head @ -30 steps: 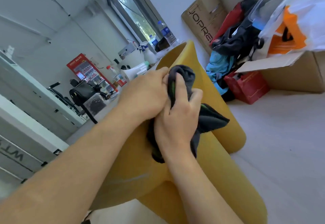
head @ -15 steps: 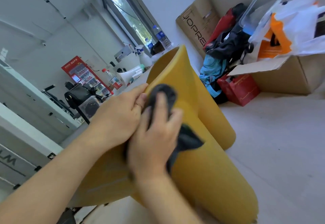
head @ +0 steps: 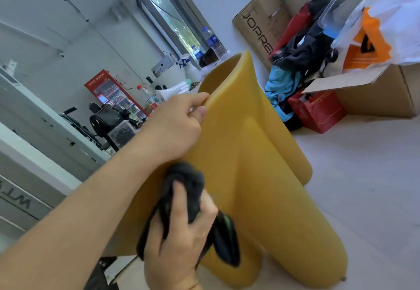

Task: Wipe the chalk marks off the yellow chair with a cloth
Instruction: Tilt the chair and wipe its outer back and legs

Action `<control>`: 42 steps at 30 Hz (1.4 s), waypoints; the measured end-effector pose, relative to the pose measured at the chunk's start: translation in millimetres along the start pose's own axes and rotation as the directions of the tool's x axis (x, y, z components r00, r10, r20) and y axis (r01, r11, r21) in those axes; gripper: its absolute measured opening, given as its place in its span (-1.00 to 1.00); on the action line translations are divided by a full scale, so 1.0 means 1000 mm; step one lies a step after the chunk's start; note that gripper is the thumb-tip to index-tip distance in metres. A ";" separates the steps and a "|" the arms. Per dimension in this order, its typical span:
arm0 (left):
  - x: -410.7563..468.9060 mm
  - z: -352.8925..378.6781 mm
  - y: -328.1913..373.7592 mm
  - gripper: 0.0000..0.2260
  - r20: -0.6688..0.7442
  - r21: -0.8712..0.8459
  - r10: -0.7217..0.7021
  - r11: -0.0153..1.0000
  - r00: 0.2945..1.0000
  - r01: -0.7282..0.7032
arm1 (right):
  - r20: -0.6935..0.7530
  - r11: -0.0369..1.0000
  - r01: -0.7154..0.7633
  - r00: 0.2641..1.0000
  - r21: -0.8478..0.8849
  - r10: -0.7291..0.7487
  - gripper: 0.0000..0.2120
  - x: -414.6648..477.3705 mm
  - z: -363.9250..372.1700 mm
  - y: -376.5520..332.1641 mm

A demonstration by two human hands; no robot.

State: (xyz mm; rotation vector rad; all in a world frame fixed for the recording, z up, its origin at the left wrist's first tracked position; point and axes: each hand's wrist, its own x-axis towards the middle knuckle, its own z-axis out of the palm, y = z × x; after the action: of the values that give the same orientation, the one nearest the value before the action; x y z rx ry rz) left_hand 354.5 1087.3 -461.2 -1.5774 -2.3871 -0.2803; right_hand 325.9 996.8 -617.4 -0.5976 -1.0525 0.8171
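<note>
The yellow chair (head: pixel 254 153) fills the middle of the view, its curved shell and rounded legs standing on the pale floor. My left hand (head: pixel 175 128) grips the chair's upper edge, thumb over the rim. My right hand (head: pixel 181 239) holds a bunched dark cloth (head: pixel 191 192) and presses it against the chair's outer side, low down. A loose end of the cloth hangs to the right of my hand. No chalk marks show on the visible yellow surface; my hands and the cloth hide part of it.
Cardboard boxes (head: pixel 381 94), a red bag (head: pixel 318 112), a pile of clothes and bags (head: pixel 302 57) and a white plastic bag (head: pixel 391 23) crowd the far right corner. A table with bottles (head: pixel 211 41) stands behind the chair. White cabinets (head: pixel 27 153) line the left.
My right hand has slid the cloth down the chair's side from near the top edge. My left hand, which was beside the cloth, now grips the rim.
</note>
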 end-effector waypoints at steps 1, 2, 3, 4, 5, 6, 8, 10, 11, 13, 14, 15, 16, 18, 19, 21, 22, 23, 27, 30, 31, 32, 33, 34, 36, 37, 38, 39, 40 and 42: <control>0.000 0.000 0.000 -0.70 0.020 -0.013 -0.005 1.000 1.000 0.005 | 0.075 0.997 0.077 0.994 0.001 -0.077 -0.47 -0.021 -0.001 0.000; -0.002 0.000 -0.003 -0.69 0.042 -0.027 -0.007 1.000 0.999 0.008 | 0.126 0.987 0.157 0.979 0.019 -0.158 -0.41 -0.028 -0.001 0.007; -0.004 -0.002 -0.006 -0.68 0.056 -0.046 -0.011 0.999 0.998 0.013 | 0.155 0.974 0.223 0.962 0.028 -0.225 -0.37 -0.024 -0.001 0.016; -0.006 -0.004 -0.010 -0.67 0.064 -0.067 -0.019 0.997 0.998 0.023 | 0.173 0.960 0.278 0.945 0.022 -0.278 -0.36 -0.014 -0.004 0.022; -0.008 -0.007 -0.014 -0.67 0.070 -0.089 -0.022 0.996 0.997 0.029 | 0.169 0.949 0.315 0.934 0.021 -0.314 -0.37 0.001 -0.007 0.025; -0.008 -0.009 -0.017 -0.68 0.075 -0.118 -0.019 0.993 0.997 0.027 | 0.141 0.946 0.323 0.936 0.029 -0.324 -0.42 0.019 -0.010 0.026; -0.009 -0.013 -0.021 -0.69 0.092 -0.206 -0.005 0.978 0.996 0.024 | 0.039 0.967 0.251 0.967 0.053 -0.253 -0.59 0.064 -0.008 0.032; -0.015 -0.016 -0.026 -0.70 0.170 -0.258 -0.005 0.965 0.986 0.049 | -0.082 0.997 0.014 0.997 0.071 -0.008 -0.65 0.109 -0.002 0.051; -0.020 -0.018 -0.029 -0.70 0.212 -0.252 -0.005 0.966 0.977 0.060 | -0.102 0.987 -0.130 0.985 0.091 0.139 -0.64 0.128 -0.001 0.061; -0.032 -0.020 -0.036 -0.66 0.242 -0.197 0.002 0.979 0.970 0.047 | -0.098 0.970 -0.238 0.965 0.050 0.242 -0.62 0.139 -0.002 0.076; -0.037 -0.019 -0.038 -0.62 0.216 -0.144 0.012 0.989 0.976 0.020 | -0.097 0.977 -0.212 0.972 0.010 0.212 -0.63 0.134 -0.003 0.078; -0.041 -0.017 -0.037 -0.58 0.170 -0.077 0.029 0.997 0.985 -0.016 | -0.099 0.985 -0.173 0.981 -0.030 0.169 -0.64 0.123 -0.002 0.079; -0.043 -0.015 -0.038 -0.55 0.122 -0.015 0.045 0.999 0.991 -0.043 | -0.107 0.987 -0.152 0.984 -0.049 0.146 -0.64 0.108 -0.001 0.075; -0.046 -0.013 -0.036 -0.53 0.059 0.056 0.064 0.996 0.996 -0.068 | -0.120 0.987 -0.160 0.980 -0.020 0.157 -0.64 0.076 0.000 0.067; -0.047 -0.012 -0.035 -0.54 0.047 0.076 0.069 0.995 0.997 -0.072 | -0.110 0.983 -0.184 0.977 0.016 0.184 -0.64 0.063 0.001 0.064; -0.049 -0.011 -0.034 -0.55 0.036 0.105 0.076 0.991 0.996 -0.080 | -0.081 0.976 -0.205 0.974 0.075 0.211 -0.65 0.052 0.000 0.063; -0.049 -0.011 -0.033 -0.55 0.025 0.113 0.072 0.991 0.997 -0.075 | -0.074 0.973 -0.211 0.973 0.099 0.218 -0.65 0.053 -0.001 0.066; -0.049 -0.010 -0.030 -0.55 0.012 0.118 0.068 0.991 0.998 -0.069 | -0.081 0.969 -0.218 0.970 0.113 0.227 -0.65 0.055 -0.002 0.069; -0.046 -0.005 -0.018 -0.53 -0.003 0.193 0.085 0.978 0.996 -0.083 | -0.106 0.955 -0.253 0.957 0.153 0.271 -0.63 0.072 -0.003 0.074; -0.034 -0.002 -0.013 -0.56 -0.005 0.242 0.077 0.967 0.997 -0.074 | -0.059 0.940 -0.299 0.948 0.164 0.312 -0.59 0.092 -0.005 0.079; -0.029 -0.002 -0.010 -0.57 0.019 0.246 0.062 0.967 0.998 -0.065 | -0.038 0.939 -0.312 0.947 0.147 0.320 -0.57 0.104 -0.005 0.084; -0.023 -0.002 -0.005 -0.58 0.053 0.243 0.048 0.968 0.997 -0.060 | -0.009 0.937 -0.327 0.944 0.119 0.331 -0.56 0.118 -0.006 0.089; -0.015 -0.002 -0.002 -0.58 0.095 0.235 0.036 0.970 0.995 -0.057 | 0.028 0.932 -0.352 0.936 0.086 0.351 -0.55 0.135 -0.006 0.095; -0.006 -0.001 0.002 -0.59 0.129 0.224 0.032 0.973 0.991 -0.060 | 0.065 0.920 -0.388 0.921 0.060 0.385 -0.55 0.152 -0.008 0.098; 0.015 0.003 0.014 -0.65 0.146 0.196 0.069 0.976 0.987 -0.097 | 0.127 0.885 -0.461 0.884 0.068 0.451 -0.58 0.180 -0.012 0.097; 0.028 0.008 0.022 -0.70 0.126 0.185 0.098 0.975 0.987 -0.121 | 0.124 0.884 -0.456 0.888 0.107 0.443 -0.58 0.189 -0.015 0.092; 0.042 0.012 0.029 -0.74 0.099 0.180 0.116 0.975 0.988 -0.132 | 0.094 0.901 -0.404 0.914 0.156 0.394 -0.58 0.193 -0.019 0.082; 0.055 0.017 0.036 -0.76 0.081 0.173 0.118 0.976 0.990 -0.130 | 0.054 0.919 -0.336 0.942 0.208 0.332 -0.58 0.194 -0.022 0.070; 0.067 0.021 0.044 -0.76 0.071 0.152 0.111 0.981 0.991 -0.120 | 0.015 0.928 -0.269 0.961 0.256 0.275 -0.59 0.194 -0.024 0.059; 0.081 0.026 0.058 -0.74 0.079 0.073 0.071 0.994 0.994 -0.077 | -0.047 0.932 -0.187 0.976 0.310 0.211 -0.63 0.200 -0.026 0.052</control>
State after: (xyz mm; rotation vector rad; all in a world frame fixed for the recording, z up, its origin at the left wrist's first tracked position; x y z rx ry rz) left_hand 375.3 1188.2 -458.9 -1.6659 -2.3589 -0.1144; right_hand 386.1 1188.6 -564.9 -0.4734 -0.7799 1.1020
